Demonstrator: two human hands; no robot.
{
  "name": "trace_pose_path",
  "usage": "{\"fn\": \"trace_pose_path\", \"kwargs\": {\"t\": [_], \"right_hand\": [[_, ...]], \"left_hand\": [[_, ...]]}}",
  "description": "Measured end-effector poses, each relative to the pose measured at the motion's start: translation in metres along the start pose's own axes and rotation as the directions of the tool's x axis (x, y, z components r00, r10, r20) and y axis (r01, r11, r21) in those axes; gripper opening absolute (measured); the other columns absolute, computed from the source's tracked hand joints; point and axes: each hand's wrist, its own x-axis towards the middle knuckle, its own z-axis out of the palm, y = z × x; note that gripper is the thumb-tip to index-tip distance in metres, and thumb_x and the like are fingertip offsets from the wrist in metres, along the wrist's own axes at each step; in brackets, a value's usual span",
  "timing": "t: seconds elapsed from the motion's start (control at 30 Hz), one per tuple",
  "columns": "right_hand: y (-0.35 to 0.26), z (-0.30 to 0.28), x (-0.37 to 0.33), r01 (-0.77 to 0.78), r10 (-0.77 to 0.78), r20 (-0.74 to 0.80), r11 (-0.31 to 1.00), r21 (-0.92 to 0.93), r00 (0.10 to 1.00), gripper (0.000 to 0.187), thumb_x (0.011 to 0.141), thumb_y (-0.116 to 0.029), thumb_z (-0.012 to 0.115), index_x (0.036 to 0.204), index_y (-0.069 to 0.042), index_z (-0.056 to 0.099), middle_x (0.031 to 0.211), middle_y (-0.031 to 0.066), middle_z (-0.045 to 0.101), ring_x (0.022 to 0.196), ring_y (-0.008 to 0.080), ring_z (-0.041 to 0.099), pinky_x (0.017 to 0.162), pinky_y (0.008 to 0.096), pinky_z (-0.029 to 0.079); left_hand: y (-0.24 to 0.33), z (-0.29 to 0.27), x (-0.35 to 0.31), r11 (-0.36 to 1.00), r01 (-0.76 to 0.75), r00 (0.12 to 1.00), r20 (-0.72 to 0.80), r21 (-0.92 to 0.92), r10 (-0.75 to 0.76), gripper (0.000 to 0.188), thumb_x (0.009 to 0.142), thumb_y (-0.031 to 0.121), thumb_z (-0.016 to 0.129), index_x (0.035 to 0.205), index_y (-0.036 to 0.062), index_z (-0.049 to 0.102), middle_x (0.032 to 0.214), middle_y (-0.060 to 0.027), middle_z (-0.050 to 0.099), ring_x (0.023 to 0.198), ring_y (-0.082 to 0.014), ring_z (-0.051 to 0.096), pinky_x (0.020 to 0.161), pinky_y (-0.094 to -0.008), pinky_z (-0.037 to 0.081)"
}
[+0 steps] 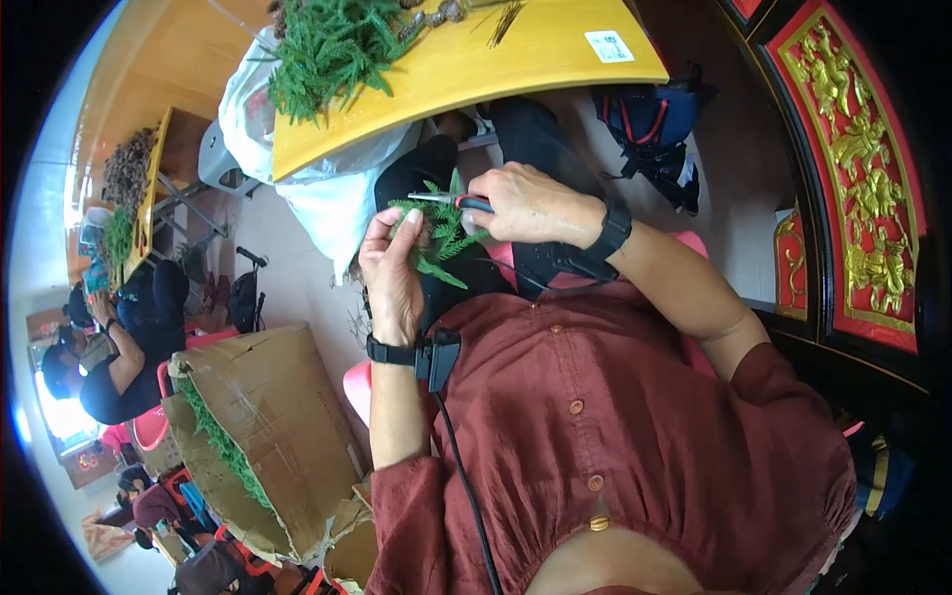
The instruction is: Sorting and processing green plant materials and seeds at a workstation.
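Note:
My left hand [392, 263] pinches a green needle-leaved sprig [456, 238] between thumb and fingers, above my lap. The leaves fan out to the right of that hand, and the stem end is hidden by the fingers. My right hand [535, 203] is closed around a pair of pliers [446, 198] with dark and red handles. The narrow metal jaws point left and reach the top of the sprig near my left thumb. Whether they grip a piece of it is too small to tell.
Ahead stands a yellow table [555, 50] with a heap of green sprigs [332, 59] and several pine cones [436, 14]. A white plastic bag [332, 213] hangs at its left. An open cardboard box [288, 426] holds more greenery. Another person [149, 307] sits at far left.

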Motion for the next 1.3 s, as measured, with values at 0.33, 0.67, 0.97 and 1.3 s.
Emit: {"fn": "trace_pose_path", "kwargs": {"t": [0.33, 0.67, 0.97, 1.3], "right_hand": [[-0.043, -0.043, -0.023, 0.001, -0.007, -0.132, 0.999, -0.049, 0.991, 0.025, 0.079, -0.025, 0.064, 0.079, 0.000, 0.064, 0.076, 0.0262, 0.062, 0.077, 0.0443, 0.061, 0.070, 0.0503, 0.049], [-0.063, -0.090, 0.003, -0.027, 0.006, -0.302, 0.997, -0.068, 0.953, 0.029, 0.080, -0.031, 0.063, 0.082, -0.002, 0.065, 0.077, 0.0217, 0.064, 0.075, 0.0416, 0.062, 0.070, 0.0483, 0.050], [-0.033, -0.279, 0.072, -0.392, 0.300, -0.760, 0.918, 0.064, 0.577, 0.037, 0.082, -0.036, 0.061, 0.090, -0.001, 0.068, 0.092, 0.0251, 0.065, 0.090, 0.0387, 0.063, 0.079, 0.0440, 0.049], [0.045, -0.311, 0.129, -0.515, 0.368, -0.835, 0.848, 0.122, 0.408, 0.055, 0.082, -0.040, 0.064, 0.114, 0.005, 0.054, 0.107, 0.0247, 0.062, 0.103, 0.0375, 0.060, 0.086, 0.0419, 0.046]], "left_hand": [[0.039, 0.029, -0.025, 0.938, -0.084, 0.982, 0.186, 0.336, 0.022, 0.022, 0.088, 0.002, 0.061, 0.109, -0.0003, 0.057, 0.095, -0.0038, 0.063, 0.086, -0.0114, 0.062, 0.079, -0.0245, 0.050], [0.058, 0.023, -0.022, 0.904, -0.256, 0.964, 0.018, 0.343, 0.266, 0.044, 0.090, 0.011, 0.062, 0.130, 0.0012, 0.046, 0.118, -0.0106, 0.056, 0.100, -0.0170, 0.059, 0.084, -0.0270, 0.048], [0.059, 0.006, -0.007, 0.932, -0.080, 0.995, -0.025, 0.355, 0.095, 0.041, 0.089, 0.014, 0.064, 0.125, 0.0030, 0.050, 0.120, -0.0092, 0.055, 0.096, -0.0153, 0.061, 0.077, -0.0248, 0.047], [0.067, 0.009, 0.015, 0.946, 0.010, 0.998, -0.067, 0.325, 0.012, 0.035, 0.086, 0.009, 0.067, 0.118, 0.0022, 0.054, 0.101, -0.0038, 0.061, 0.083, -0.0073, 0.056, 0.076, -0.0219, 0.045]]}}
